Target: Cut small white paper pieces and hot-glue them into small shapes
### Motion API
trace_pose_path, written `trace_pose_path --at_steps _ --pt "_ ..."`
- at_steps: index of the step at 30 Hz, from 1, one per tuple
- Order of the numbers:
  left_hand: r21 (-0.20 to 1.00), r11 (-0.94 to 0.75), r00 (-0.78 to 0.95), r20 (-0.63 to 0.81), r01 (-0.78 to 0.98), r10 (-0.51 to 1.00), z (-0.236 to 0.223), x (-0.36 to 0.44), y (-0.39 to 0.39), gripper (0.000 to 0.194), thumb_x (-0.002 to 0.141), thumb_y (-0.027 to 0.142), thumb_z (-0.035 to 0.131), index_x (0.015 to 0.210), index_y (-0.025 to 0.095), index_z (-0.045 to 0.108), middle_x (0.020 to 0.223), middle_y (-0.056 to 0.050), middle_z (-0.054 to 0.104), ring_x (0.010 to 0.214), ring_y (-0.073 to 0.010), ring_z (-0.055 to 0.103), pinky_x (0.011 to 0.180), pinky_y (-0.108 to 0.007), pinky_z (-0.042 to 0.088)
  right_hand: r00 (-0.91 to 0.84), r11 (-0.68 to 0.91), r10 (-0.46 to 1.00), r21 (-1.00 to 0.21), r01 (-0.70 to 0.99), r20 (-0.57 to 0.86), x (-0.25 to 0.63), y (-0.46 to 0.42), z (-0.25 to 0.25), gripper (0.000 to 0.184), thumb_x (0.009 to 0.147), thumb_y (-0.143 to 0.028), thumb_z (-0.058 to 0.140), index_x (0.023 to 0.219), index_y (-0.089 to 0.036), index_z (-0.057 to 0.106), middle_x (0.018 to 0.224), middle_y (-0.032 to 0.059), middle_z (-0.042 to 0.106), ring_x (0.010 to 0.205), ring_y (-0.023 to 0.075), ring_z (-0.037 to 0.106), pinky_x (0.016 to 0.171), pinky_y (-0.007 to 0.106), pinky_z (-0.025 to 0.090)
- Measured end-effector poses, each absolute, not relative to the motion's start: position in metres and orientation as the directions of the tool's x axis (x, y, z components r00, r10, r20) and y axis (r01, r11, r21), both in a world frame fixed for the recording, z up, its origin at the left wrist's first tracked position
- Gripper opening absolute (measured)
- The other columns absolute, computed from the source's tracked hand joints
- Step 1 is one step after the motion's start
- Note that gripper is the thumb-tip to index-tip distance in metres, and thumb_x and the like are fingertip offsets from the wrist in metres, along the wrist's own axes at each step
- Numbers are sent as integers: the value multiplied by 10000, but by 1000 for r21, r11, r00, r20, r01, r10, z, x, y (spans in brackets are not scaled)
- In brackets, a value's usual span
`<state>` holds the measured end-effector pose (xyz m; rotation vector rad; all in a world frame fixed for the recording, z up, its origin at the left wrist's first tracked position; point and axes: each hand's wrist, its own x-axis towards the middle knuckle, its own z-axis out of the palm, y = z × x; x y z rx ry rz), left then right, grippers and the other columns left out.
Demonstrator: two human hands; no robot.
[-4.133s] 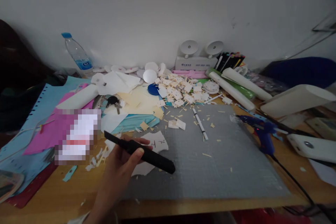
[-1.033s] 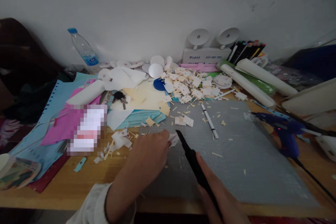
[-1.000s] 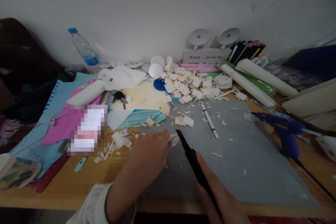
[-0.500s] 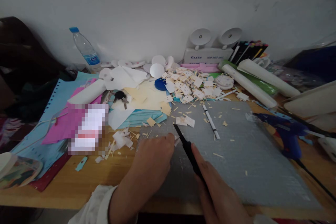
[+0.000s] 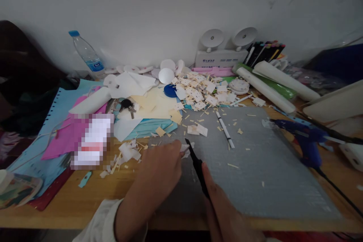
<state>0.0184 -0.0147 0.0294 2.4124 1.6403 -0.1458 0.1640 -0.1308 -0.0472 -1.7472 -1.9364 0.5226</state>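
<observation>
Against a pale wall, a wooden table point(image 5: 104, 204) bears a grey mat point(image 5: 255, 181), a heap of small cream pieces point(image 5: 198, 92), a white pen point(image 5: 225, 129) and a blue glue gun point(image 5: 304, 136). Over the mat's left part, a small white paper piece point(image 5: 185, 150) is pinched in the closed left hand point(image 5: 161, 170); just beside it, a black knife point(image 5: 200, 172) is gripped by the right hand point(image 5: 221, 208), blade tip at the paper.

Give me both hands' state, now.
Left hand: closed, pinching a white paper piece.
Right hand: closed, holding the black craft knife.
</observation>
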Motion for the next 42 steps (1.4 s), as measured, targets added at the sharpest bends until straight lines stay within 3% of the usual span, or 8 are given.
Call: trace_pose_path --at_steps 7,15,21,27,31,34,37,42 --pt "135 -339 360 -190 931 913 29 16 -7 187 897 284 422 835 215 585 799 -63 700 767 -293 660 599 -349 434 -113 171 985 -599 783 132 167 -136 -58 716 872 -54 346 1493 -247 46 1229 68 619 1053 224 634 798 316 587" --pt "118 -368 385 -178 922 906 28 15 -7 185 898 275 412 818 211 566 767 -63 691 735 -297 657 573 -351 418 -112 171 984 -566 807 137 169 -139 -57 770 839 -41 366 1489 -273 23 1319 61 553 1167 251 553 863 375 556" --pt "146 -415 437 -188 898 880 28 11 -7 184 911 265 402 833 194 553 766 -69 687 735 -282 657 583 -346 424 -119 147 989 -603 784 86 170 -136 -52 669 903 -86 306 1497 -248 44 1334 72 536 1099 210 605 752 281 589" --pt "129 -422 440 -200 898 875 28 13 -9 206 924 262 382 866 192 566 762 -77 694 722 -295 666 576 -360 438 -202 168 979 -664 728 26 172 -123 -55 672 900 -110 322 1495 -205 23 1399 110 454 1174 227 549 838 344 559" --pt "102 -398 411 -193 912 891 30 17 -11 195 913 248 398 857 195 577 759 -78 698 714 -296 672 560 -355 444 -226 166 974 -687 708 3 172 -120 -54 676 891 -94 301 1493 -194 9 1351 118 513 1088 216 614 812 338 568" --pt "83 -370 379 -195 925 905 31 19 -12 188 908 248 408 845 200 578 733 -71 699 670 -284 672 537 -339 439 -139 96 990 -651 753 -14 169 -126 -53 670 879 -106 320 1492 -220 73 1284 104 577 1036 241 641 779 353 579" --pt "75 -364 371 -190 928 909 30 20 -12 180 903 263 417 843 203 576 737 -70 702 675 -289 674 535 -340 443 -111 89 994 -602 793 0 169 -134 -53 678 856 -102 351 1485 -239 136 1252 97 602 1081 267 614 840 401 554" --pt "75 -425 431 -191 902 882 28 23 -11 191 898 237 395 838 210 574 731 -69 698 693 -306 674 539 -355 452 -131 111 991 -579 808 7 174 -143 -56 694 849 -78 330 1487 -219 98 1217 110 625 1099 262 603 851 404 548"
